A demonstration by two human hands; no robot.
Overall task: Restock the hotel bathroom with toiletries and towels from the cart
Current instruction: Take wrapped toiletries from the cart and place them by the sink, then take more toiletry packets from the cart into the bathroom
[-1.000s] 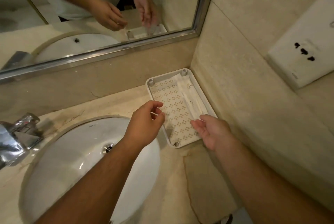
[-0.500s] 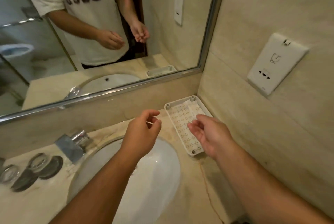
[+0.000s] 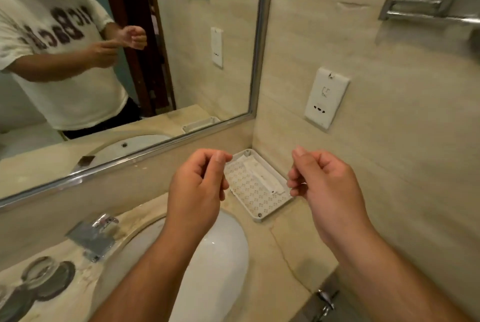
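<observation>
A white plastic tray [image 3: 255, 215] with a patterned base sits on the counter in the corner where the mirror wall meets the side wall. A long white wrapped toiletry packet [image 3: 262, 177] lies along its right side. My left hand [image 3: 197, 186] hovers above the sink's rim, just left of the tray, with thumb and fingers pinched together and nothing visible in them. To the tray's right my right hand [image 3: 330, 186] is raised, its fingers curled in with nothing seen inside. Neither hand touches the tray.
A white oval basin [image 3: 220, 256] lies below my left arm, with a chrome faucet [image 3: 96, 236] to its left. Upturned glasses on dark coasters [image 3: 44, 275] stand at the far left. A wall socket [image 3: 326, 98] and chrome towel rail [image 3: 428, 10] are on the right wall.
Both hands have lifted up and back from the tray. My right hand has gone from open over the tray to curled. The view has tilted upward.
</observation>
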